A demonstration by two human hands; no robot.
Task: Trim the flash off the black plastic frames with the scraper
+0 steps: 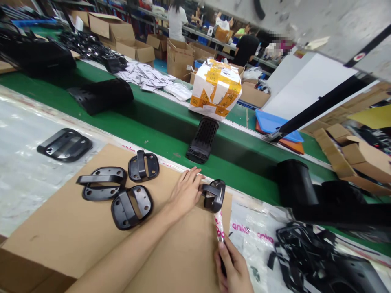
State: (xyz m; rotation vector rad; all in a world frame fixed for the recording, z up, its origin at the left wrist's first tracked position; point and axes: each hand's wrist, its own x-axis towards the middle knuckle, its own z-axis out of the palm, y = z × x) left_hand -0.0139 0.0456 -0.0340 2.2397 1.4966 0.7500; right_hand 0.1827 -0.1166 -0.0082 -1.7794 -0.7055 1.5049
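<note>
My right hand is closed around the lower end of a tape-wrapped tool handle, white with pink lettering. At its upper end is a black plastic plate with a raised loop; whatever tool head is there cannot be made out. My left hand lies over the cardboard with fingers stretched out, close beside that loop; whether it touches is unclear. Left of it, similar looped plates rest on the cardboard: a small one, a wide one and a tilted one.
Another black plate lies on the plastic-covered bench. A green conveyor runs behind the cardboard sheet, carrying a perforated black part. A taped white box stands beyond. Black straps are heaped at right. People work in the background.
</note>
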